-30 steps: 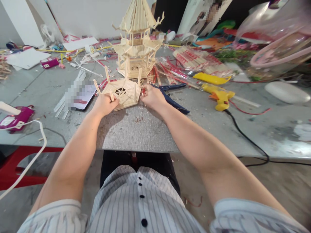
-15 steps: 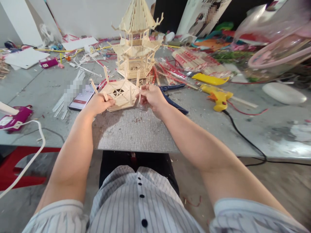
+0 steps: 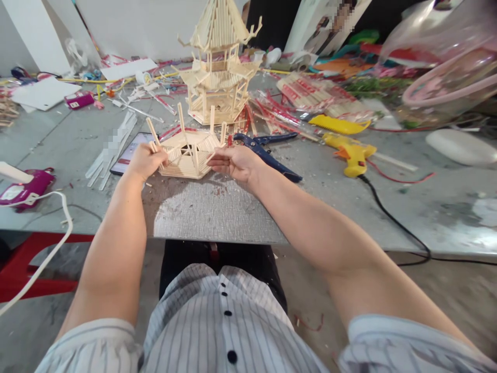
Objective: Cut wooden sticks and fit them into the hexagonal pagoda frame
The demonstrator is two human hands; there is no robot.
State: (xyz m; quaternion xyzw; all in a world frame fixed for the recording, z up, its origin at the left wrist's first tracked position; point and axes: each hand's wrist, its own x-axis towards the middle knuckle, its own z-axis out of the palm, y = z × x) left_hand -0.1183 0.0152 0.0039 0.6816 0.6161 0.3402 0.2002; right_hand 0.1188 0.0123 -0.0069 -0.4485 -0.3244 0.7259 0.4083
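Note:
A hexagonal frame of pale wooden sticks (image 3: 180, 169), with upright posts and a dark opening in its floor, sits on the table before me. My left hand (image 3: 145, 161) is closed on its left edge, by a corner post. At the right side my right hand (image 3: 238, 163) pinches a short, thin wooden stick (image 3: 211, 155) close to the front post (image 3: 196, 159). Its lower fingers are bent below the pinch. Behind the frame stands a tiered pagoda model (image 3: 219, 77) of the same sticks.
Blue-handled cutters (image 3: 272, 158) lie right of my right hand. Farther right are a yellow glue gun (image 3: 351, 153) with a black cord and a yellow saw-like tool (image 3: 339, 124). A phone (image 3: 130, 153) and white strips (image 3: 111, 150) lie left. Bagged sticks (image 3: 310, 96) are behind.
The frame has turned and shifted slightly left, with my left hand moving along. My right hand has moved from the right-hand post towards the front post, a thin stick now showing at its fingertips.

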